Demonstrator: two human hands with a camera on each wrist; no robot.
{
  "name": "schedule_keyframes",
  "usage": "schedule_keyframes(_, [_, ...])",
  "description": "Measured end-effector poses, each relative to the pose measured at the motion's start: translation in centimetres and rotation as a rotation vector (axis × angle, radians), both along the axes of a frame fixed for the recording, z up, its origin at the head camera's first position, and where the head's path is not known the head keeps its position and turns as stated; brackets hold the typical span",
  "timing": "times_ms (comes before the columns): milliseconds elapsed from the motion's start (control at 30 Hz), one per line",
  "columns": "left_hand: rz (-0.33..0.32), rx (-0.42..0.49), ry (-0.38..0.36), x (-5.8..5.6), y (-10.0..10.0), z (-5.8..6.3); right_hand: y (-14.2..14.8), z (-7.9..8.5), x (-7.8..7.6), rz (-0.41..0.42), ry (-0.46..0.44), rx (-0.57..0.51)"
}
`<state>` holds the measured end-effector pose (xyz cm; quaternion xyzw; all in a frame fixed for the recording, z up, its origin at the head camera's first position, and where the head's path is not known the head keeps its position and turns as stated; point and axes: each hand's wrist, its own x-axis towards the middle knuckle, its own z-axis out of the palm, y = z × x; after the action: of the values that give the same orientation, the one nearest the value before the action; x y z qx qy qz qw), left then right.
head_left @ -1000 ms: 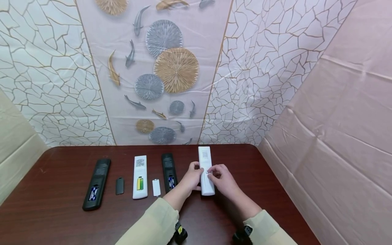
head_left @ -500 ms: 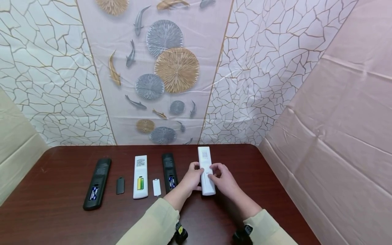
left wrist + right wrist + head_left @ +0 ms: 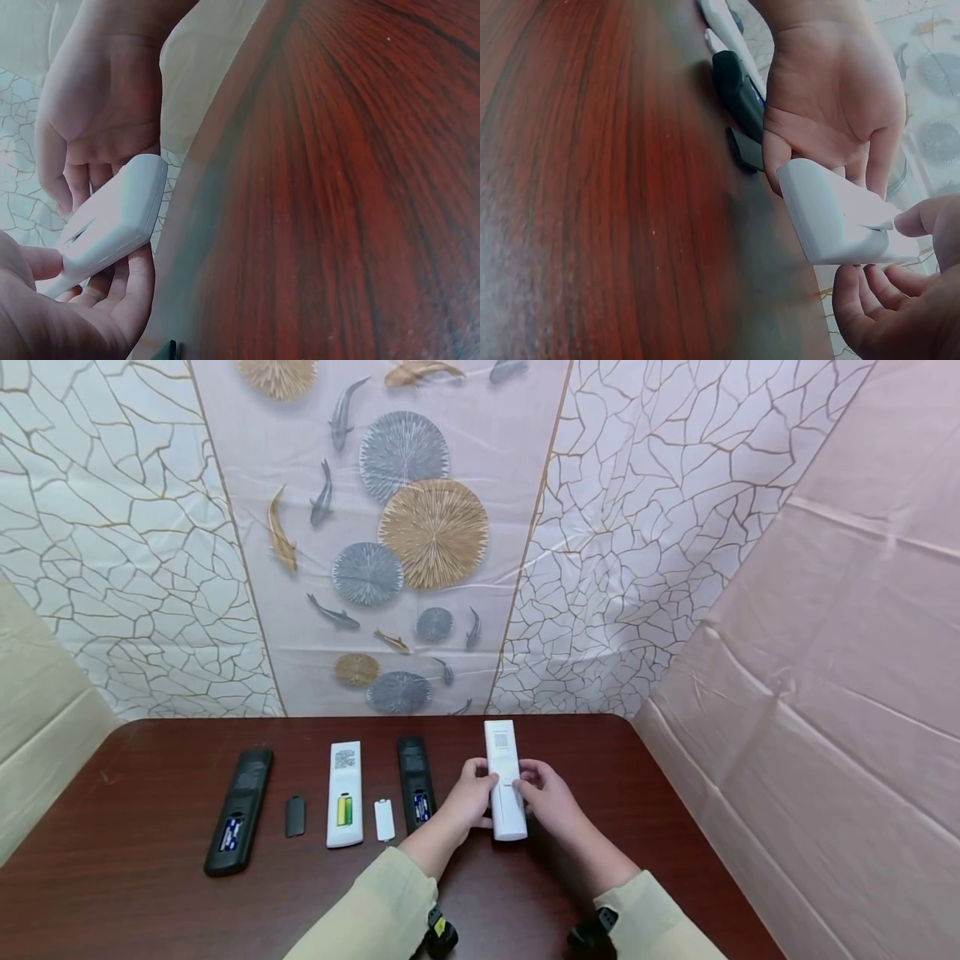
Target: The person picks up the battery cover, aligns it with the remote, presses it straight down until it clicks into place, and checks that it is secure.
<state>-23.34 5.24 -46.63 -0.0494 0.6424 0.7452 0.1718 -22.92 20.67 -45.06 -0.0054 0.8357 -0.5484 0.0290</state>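
A white remote control (image 3: 501,752) is held back side up over the table, its label towards the far end. In the right wrist view a narrow gap shows at the edge of its battery cover (image 3: 840,232). My left hand (image 3: 471,797) grips the remote's left side, thumb on top and fingers beneath, as the left wrist view (image 3: 82,307) shows. On the right side my right hand (image 3: 551,797) holds it, thumb at the cover's edge. Its fingers (image 3: 855,300) curl below the remote.
Left of the hands lie a black remote (image 3: 238,810), a black cover (image 3: 295,816), a white remote (image 3: 344,777) with batteries exposed, a white cover (image 3: 384,820) and another black remote (image 3: 414,768), partly behind my left arm. A second black cover (image 3: 744,150) shows in the right wrist view.
My right thumb and fingers have shifted from the middle of the white remote's back to its right edge. My left hand keeps its hold.
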Motion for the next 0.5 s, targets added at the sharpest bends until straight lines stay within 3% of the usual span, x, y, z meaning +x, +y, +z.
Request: schedule_keyframes(500, [0.010, -0.007, 0.008, 0.18, -0.19, 0.63, -0.47, -0.12, -0.62, -0.020, -0.035, -0.049])
